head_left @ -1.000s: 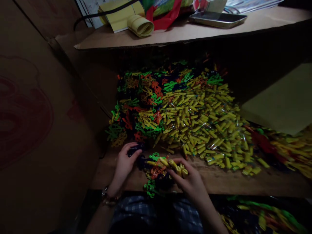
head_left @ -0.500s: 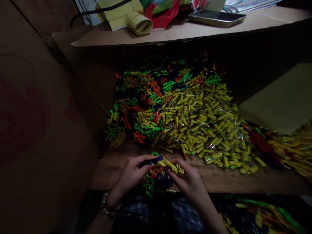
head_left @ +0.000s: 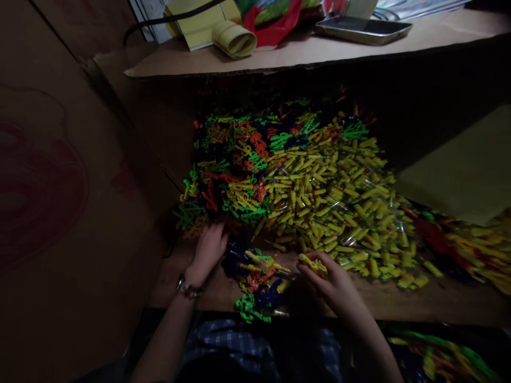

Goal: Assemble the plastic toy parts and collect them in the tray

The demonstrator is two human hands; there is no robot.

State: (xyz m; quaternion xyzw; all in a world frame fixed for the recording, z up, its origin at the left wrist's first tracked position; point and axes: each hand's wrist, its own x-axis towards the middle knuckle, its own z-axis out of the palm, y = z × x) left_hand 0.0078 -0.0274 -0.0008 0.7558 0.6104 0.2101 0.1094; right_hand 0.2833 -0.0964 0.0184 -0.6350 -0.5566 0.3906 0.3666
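Compared with a moment earlier, the left hand (head_left: pixel 208 249) is now reached out, fingers spread, onto the near edge of the multicoloured plastic piece heap (head_left: pixel 239 181), while yellow pieces (head_left: pixel 315 263) are kept gripped in the right hand (head_left: pixel 331 282) beside it.

Left fingertips (head_left: pixel 215 230) are hidden among coloured plastic pieces (head_left: pixel 223 197).
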